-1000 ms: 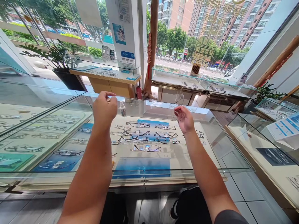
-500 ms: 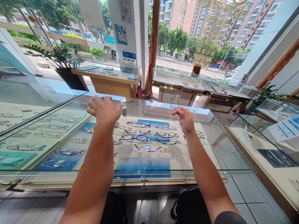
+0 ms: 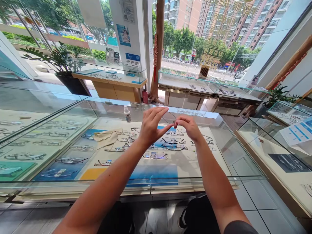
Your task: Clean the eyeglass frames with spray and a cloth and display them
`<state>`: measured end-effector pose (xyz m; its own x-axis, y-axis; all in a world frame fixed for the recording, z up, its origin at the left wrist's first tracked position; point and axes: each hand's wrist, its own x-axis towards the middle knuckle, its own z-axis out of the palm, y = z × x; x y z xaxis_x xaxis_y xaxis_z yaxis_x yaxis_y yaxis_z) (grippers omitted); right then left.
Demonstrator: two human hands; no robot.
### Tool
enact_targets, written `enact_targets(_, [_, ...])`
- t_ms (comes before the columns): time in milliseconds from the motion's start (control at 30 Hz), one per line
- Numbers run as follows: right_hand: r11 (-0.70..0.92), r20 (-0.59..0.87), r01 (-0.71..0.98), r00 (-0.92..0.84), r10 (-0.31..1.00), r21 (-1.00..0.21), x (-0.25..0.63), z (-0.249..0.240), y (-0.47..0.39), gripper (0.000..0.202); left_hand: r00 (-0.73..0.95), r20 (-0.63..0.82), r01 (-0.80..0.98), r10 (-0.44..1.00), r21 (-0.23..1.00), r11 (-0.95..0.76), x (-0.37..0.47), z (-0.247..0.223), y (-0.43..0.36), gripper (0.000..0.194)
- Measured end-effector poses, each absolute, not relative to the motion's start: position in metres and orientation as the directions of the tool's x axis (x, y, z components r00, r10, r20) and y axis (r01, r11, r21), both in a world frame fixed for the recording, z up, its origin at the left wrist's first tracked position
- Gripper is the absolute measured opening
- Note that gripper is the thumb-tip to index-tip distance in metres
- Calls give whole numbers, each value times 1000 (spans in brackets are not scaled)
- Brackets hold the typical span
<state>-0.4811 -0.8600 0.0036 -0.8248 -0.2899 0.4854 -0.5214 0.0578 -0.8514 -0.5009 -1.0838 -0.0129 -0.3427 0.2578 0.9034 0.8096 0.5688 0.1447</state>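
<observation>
Thin-framed eyeglasses [image 3: 170, 114] are up in the air above the glass showcase. My right hand [image 3: 188, 127] pinches them near the bridge with thumb and fingers. Beside it, my left hand [image 3: 153, 125] has its thumb stretched to the same spot and its fingers raised apart from the thumb, around one lens side; it does not close on the frame. A small white spray bottle [image 3: 127, 114] stands upright on the glass, left of my left hand. A beige cloth [image 3: 106, 138] lies crumpled nearer to me.
Rows of glasses [image 3: 173, 140] are laid out inside the showcase [image 3: 156, 182]. Another glass case [image 3: 287, 146] is at the right, with a white and blue box [image 3: 297, 135] on it. Low display counters and a potted plant [image 3: 73, 83] line the windows.
My left hand has moved right, from near the bottle to the eyeglasses. The cloth, hidden before by my left arm, now shows. The eyeglasses have shifted slightly left and turned in my right hand.
</observation>
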Motion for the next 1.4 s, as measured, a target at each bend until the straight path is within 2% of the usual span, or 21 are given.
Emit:
enact_targets(267, [131, 508, -555, -817, -273, -822, -475, 8, -861, 29, -409, 892, 800, 191, 250, 545, -504, -17, -1087, 65])
enact_targets(400, [179, 600, -627, -778, -187, -758, -469, 8, -867, 21, -376, 916, 803, 141, 246, 542, -502, -16, -1086, 60])
enact_targets(500, [284, 731, -710, -681, -45, -644, -465, 6, -873, 19, -332, 940, 800, 75, 238, 552, -500, -13, -1086, 60])
enact_targets(600, [487, 856, -731, -512, 71, -477, -464, 0, -878, 35, -321, 946, 760, -38, 281, 586, -501, -11, -1088, 62])
enact_targets(700, [588, 911, -710, -391, 129, -387, -465, -7, -884, 47, -295, 945, 749, -141, 320, 580, -501, -9, -1089, 63])
enact_targets(933, [630, 895, -643, -385, 226, -435, -467, -16, -895, 51, -353, 909, 701, -221, 413, 582, -499, -6, -1087, 60])
enact_targets(1133, [609, 856, -611, -446, 263, -506, -470, -22, -896, 43, -378, 895, 703, -237, 444, 556, -498, -6, -1085, 59])
enact_targets(1400, [596, 850, -611, -436, 296, -521, -472, -21, -897, 40, -391, 892, 746, -228, 452, 489, -504, -12, -1085, 58])
